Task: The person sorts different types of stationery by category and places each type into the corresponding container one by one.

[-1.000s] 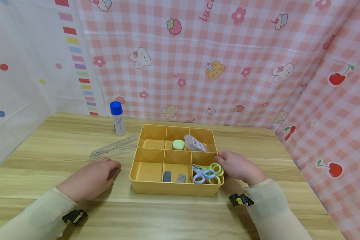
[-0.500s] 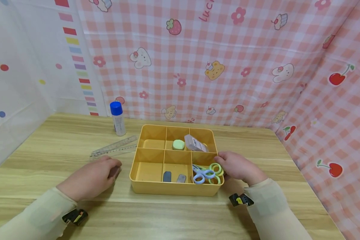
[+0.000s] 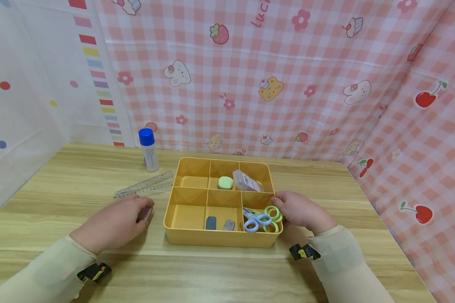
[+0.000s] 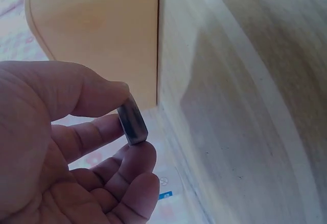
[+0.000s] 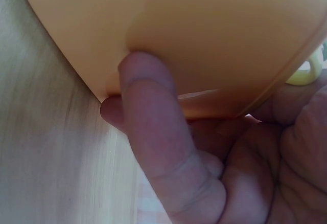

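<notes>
My left hand (image 3: 111,221) is left of the yellow compartment box (image 3: 223,240), low over the table. Thumb and fingers pinch a small dark grey block (image 4: 133,120) with bevelled corners, mostly hidden in the head view. My right hand (image 3: 301,210) grips the box's right side, fingers against the outer wall (image 5: 204,40) and thumb at the rim. Two similar flat grey blocks, a darker one (image 3: 211,223) and a lighter one (image 3: 229,225), lie in the front middle compartment. Blue-handled scissors (image 3: 257,221) and green-handled scissors (image 3: 274,213) lie in the front right one.
Behind my left hand, clear rulers (image 3: 144,185) lie on the table (image 3: 227,277). A blue-capped glue bottle (image 3: 148,149) stands farther back. The box's back row holds a pale green rounded item (image 3: 225,182) and a translucent case (image 3: 246,181). Patterned cloth (image 3: 242,105) hangs behind.
My left hand has shifted slightly away from me, toward the rulers, still pinching the grey block. The right hand and the box have stayed in place.
</notes>
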`<act>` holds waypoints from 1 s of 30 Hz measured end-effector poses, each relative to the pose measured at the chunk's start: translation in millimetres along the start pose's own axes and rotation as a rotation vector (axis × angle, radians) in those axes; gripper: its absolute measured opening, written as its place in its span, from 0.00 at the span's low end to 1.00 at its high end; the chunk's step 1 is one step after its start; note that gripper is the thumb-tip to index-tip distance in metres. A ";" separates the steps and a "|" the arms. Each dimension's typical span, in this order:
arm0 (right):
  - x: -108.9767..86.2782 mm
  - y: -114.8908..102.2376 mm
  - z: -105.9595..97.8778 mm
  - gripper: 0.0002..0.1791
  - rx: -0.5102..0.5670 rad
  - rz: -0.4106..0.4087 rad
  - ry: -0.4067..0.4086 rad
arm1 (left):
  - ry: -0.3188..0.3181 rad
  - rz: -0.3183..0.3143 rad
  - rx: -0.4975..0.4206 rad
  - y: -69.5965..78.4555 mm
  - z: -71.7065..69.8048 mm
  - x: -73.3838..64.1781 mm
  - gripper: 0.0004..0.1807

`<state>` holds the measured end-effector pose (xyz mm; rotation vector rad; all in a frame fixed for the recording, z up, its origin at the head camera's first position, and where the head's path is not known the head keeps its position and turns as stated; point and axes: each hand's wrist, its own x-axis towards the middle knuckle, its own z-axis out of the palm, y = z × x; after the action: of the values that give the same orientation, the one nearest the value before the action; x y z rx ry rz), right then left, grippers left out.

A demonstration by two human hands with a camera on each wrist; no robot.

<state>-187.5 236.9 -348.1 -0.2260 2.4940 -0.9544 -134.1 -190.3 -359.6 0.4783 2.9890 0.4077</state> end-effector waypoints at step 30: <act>0.6 -1.5 0.7 0.23 -0.005 0.024 0.009 | 0.132 0.034 -0.066 8.4 -11.9 -1.5 0.19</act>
<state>-187.7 235.2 -347.8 -0.1929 2.5019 -0.9413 -131.7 -186.1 -345.8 0.5162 3.0855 0.5598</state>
